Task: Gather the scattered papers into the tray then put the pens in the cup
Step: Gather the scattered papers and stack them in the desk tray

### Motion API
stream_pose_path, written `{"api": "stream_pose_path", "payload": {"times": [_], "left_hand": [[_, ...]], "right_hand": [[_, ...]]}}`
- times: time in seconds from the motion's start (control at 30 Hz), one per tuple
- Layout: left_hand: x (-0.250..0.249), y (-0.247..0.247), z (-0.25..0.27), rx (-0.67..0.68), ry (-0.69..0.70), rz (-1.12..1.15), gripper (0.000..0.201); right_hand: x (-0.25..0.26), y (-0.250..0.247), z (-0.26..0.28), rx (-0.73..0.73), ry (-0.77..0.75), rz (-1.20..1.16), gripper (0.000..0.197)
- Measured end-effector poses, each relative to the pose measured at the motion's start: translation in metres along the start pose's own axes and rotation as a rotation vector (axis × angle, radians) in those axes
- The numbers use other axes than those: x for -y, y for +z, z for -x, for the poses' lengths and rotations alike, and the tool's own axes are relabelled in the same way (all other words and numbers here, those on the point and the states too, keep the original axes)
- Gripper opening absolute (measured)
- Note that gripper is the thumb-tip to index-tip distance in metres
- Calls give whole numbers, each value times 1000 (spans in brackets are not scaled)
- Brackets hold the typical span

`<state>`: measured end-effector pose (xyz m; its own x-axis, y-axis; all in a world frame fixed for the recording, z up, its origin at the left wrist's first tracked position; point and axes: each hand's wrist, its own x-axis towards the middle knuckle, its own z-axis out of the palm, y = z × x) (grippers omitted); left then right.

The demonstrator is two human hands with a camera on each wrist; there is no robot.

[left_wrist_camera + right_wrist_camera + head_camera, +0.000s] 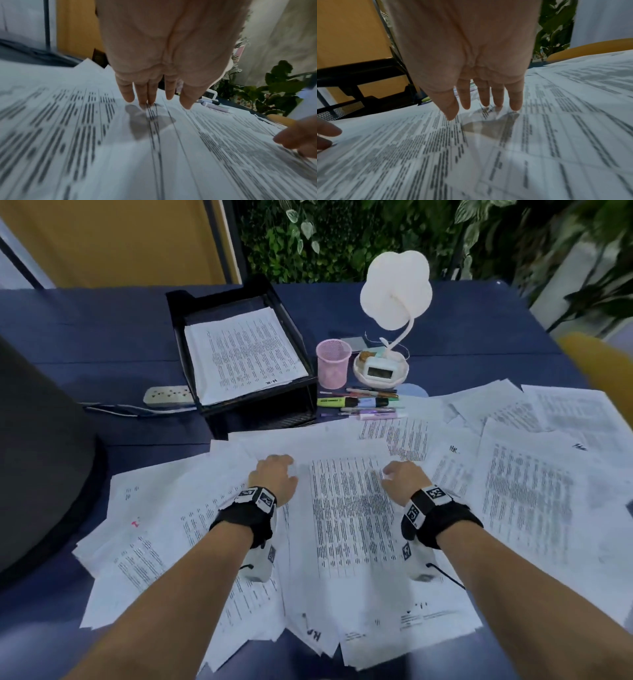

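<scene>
Printed papers (346,508) lie scattered across the near half of the blue table. My left hand (278,478) and right hand (399,479) hover side by side over the middle sheet, palms down. In the left wrist view the left hand's (150,100) fingers are straight, tips touching the paper (120,142). In the right wrist view the right hand's (488,104) fingers are straight too, tips on the sheet (505,148). A black tray (191,302) at the back holds several sheets. A pink mesh cup (333,363) stands right of it, with pens and highlighters (363,405) lying in front.
A white lamp with a small clock (382,364) stands right of the cup. A power strip (168,395) lies left of the tray. A dark grey chair back (37,457) is at the left edge and a yellow chair (596,364) at the right.
</scene>
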<state>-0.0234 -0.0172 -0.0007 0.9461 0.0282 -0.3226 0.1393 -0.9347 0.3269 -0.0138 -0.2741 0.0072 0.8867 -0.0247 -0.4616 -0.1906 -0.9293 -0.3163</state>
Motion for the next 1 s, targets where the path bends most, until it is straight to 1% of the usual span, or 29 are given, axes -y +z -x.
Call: {"api": "stream_pose_path", "payload": {"times": [0.07,0.1,0.2,0.3,0.37,0.43,0.47,0.53,0.57,0.63,0.73,0.8,0.87,0.93,1.0], "left_hand": [[-2,14,5,95,-32,66,50],[-3,19,7,106,-42,100,52],[-13,28,12,90,-28,259,58],[-27,28,17,82,-7,524,62],[-35,28,16,61,-59,696,69],[-38,32,15,47,-135,780,74],[-39,36,15,42,-145,757,69],[-41,39,16,11,-86,660,46],[-42,39,17,-17,-48,647,37],[-41,35,20,-64,3,719,30],[-37,21,20,-121,36,903,28],[-36,12,18,-131,29,1007,29],[-36,6,12,-127,21,1022,28],[-34,6,4,-133,-15,936,23],[-29,8,-2,-149,-127,721,28]], "right_hand": [[-11,7,8,49,49,51,45],[-17,10,11,74,64,62,49],[-29,17,19,116,32,24,58],[-35,16,23,120,-36,-13,59],[-38,13,23,147,-52,-18,59],[-41,11,24,169,-50,-30,62],[-42,10,24,174,-48,-38,63],[-43,8,24,170,-39,-66,66],[-43,8,23,152,-27,-96,68],[-41,6,21,75,24,-204,74],[-37,0,15,-60,101,-522,79],[-34,-5,12,-125,122,-685,67],[-32,-7,9,-151,117,-695,45],[-30,-9,6,-134,125,-670,28],[-32,-8,3,-90,152,-579,21]]}}
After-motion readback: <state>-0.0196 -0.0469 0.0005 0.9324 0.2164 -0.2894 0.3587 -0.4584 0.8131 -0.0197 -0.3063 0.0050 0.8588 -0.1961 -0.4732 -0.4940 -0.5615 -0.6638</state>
